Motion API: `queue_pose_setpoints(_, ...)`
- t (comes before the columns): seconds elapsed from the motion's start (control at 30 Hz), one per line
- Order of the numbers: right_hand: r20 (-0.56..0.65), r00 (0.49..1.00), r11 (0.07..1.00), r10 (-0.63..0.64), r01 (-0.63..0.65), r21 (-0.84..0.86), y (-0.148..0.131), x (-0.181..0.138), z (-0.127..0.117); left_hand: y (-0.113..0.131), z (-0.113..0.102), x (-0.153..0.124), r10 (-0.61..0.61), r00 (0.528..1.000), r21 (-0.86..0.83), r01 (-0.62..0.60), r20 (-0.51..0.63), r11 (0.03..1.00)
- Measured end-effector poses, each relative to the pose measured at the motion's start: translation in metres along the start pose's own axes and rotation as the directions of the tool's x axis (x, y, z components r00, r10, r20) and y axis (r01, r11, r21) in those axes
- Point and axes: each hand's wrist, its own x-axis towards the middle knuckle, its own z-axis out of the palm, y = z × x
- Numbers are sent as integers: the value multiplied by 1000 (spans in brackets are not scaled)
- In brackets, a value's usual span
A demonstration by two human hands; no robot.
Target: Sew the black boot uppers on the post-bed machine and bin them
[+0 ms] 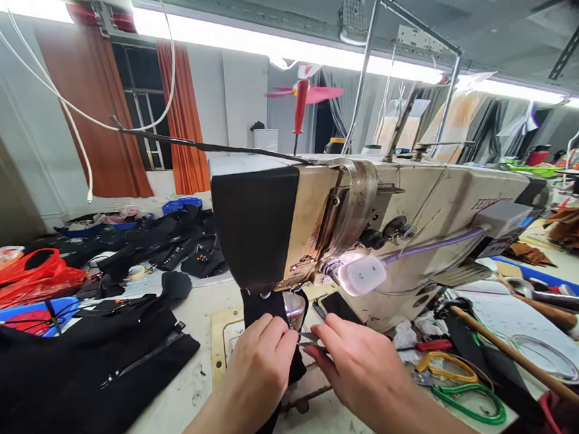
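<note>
A strip of black fabric [265, 308] runs under the head of a sewing machine [258, 229] and down over the table edge. My left hand [262, 361] is closed on this fabric just in front of the needle area. Close beside it, my right hand [362, 364] is closed on small metal thread snips [308, 338], whose slim blades point left toward my left fingertips. The handle part is hidden in my right hand. A lit white lamp [363, 275] hangs on the machine just above my right hand.
Black fabric pieces [146, 366] lie on the left of the table, near a red plastic bag [31, 278]. Green-handled scissors [474, 402], yellow-handled scissors [446, 367], a wooden stick [517, 356] and papers crowd the right. A pink fan [303, 97] stands behind the machine.
</note>
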Motion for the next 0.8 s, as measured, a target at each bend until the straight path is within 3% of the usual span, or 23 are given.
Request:
queue_pose_setpoints(0.17,-28,999,1000,-22,22,2,-1,10,2,4,-5,2,43,999,44,-41,-26,998)
queue_pose_setpoints(0.27,-16,1000,1000,-1,1,9,6,7,0,-4,-2,6,-71,990,3,72,-118,997)
queue_pose_setpoints(0.43,28,999,997,45,-46,63,20,-10,4,-22,18,19,-251,879,-56,251,-406,966)
queue_pose_setpoints(0.8,112,992,998,59,-61,9,27,-27,21,-30,41,26,-278,803,-138,242,-527,960)
